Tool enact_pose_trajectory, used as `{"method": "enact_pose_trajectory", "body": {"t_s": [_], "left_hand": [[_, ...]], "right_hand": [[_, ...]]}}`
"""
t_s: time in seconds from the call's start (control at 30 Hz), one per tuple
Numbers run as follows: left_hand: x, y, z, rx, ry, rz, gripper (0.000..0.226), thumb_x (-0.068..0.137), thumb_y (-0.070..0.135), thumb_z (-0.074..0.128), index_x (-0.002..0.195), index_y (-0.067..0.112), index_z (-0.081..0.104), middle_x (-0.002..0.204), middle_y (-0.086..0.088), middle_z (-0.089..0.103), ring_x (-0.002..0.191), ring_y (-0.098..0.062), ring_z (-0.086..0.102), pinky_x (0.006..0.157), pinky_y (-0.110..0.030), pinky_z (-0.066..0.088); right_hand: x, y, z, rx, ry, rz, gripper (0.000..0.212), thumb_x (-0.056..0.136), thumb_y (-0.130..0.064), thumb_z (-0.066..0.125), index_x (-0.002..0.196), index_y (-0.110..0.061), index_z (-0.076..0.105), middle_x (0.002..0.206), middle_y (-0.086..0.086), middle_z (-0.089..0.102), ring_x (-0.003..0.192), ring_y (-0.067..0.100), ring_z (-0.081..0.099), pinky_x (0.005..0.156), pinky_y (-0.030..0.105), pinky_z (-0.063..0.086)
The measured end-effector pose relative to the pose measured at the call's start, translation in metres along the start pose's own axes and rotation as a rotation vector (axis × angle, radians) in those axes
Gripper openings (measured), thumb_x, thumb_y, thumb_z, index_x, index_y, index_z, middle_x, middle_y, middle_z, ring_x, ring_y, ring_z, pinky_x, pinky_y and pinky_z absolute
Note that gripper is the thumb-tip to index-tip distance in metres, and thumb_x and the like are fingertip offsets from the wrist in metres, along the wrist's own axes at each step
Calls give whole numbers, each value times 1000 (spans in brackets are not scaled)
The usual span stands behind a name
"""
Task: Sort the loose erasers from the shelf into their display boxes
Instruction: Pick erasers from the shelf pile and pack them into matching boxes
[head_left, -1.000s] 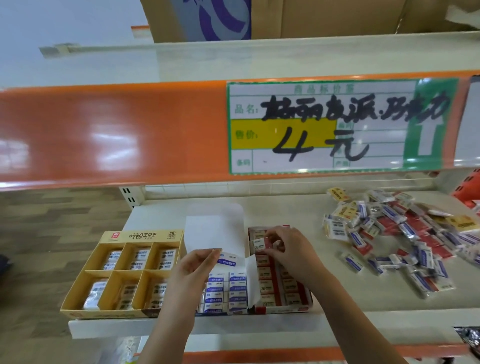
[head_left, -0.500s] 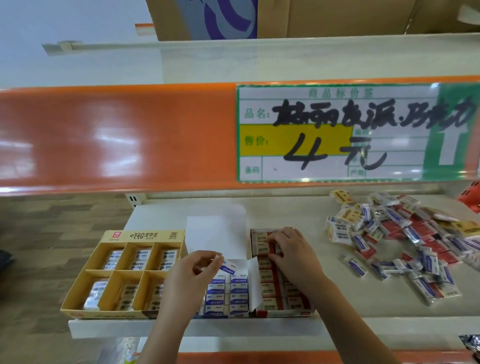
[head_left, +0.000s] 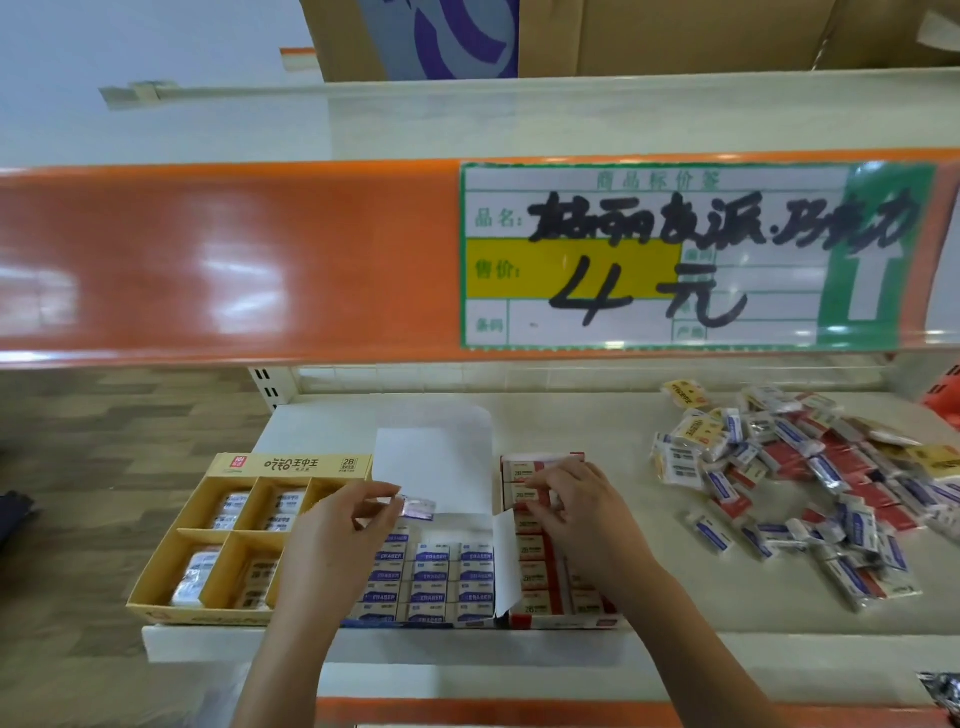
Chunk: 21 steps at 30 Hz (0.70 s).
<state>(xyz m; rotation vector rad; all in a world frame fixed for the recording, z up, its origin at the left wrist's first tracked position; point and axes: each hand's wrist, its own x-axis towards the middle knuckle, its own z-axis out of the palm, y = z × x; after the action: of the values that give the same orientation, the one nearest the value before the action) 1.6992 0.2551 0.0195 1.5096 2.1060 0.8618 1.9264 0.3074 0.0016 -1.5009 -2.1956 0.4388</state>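
Head view shows your left hand (head_left: 332, 540) has lifted its pinched blue eraser (head_left: 418, 507) above the white box (head_left: 431, 571) at lower centre — not yet slotted — while your right hand (head_left: 576, 514), fingers curled, now presses a red eraser (head_left: 524, 491) into the red box (head_left: 550, 616) beside it.

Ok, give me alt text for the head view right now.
The left hand pinches a wrapped blue eraser above the blue eraser box, while the right hand rests on the red eraser box. A loose eraser pile lies to the right.
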Motion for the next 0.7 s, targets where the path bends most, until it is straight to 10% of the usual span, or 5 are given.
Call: {"method": "enact_pose_trajectory", "body": {"t_s": [0.47,0.7], "left_hand": [[-11,16,49,193,-9,34,22,95,37,49,113,24,52,108,9,68,76,-3,57,48,-9,34],[-11,17,58,308,-37,-8,20,96,38,45,107,22,50,104,8,66,76,-3,54,47,-12,35]], "right_hand": [[-19,-27,1,68,-152,67,21,94,-36,52,98,-18,63,95,-9,59,82,4,49,62,9,34],[-21,-30,1,55,-147,75,21,94,-33,51,98,-16,62,103,-5,63,84,5,50,74,14,38]]}}
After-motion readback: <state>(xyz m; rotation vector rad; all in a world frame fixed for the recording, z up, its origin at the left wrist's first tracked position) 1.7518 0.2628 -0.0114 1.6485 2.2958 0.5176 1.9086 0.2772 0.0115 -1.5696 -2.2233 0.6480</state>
